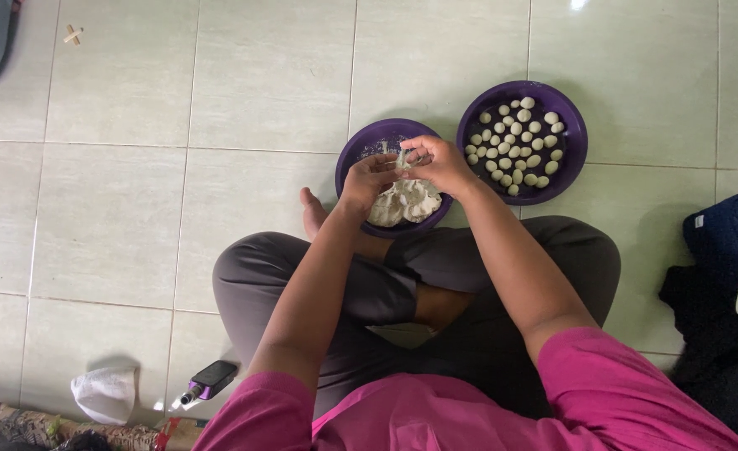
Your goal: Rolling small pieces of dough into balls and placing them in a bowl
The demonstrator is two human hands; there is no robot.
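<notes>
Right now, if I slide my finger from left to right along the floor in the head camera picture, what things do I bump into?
Little wooden cross → crumpled white bag → small purple and black gadget → purple bowl of dough with both hands over it → purple bowl of dough balls → dark blue cloth.

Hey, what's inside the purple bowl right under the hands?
The purple bowl holds a lump of white dough. The left hand and right hand pinch a small piece above it and cover part of its inside.
</notes>
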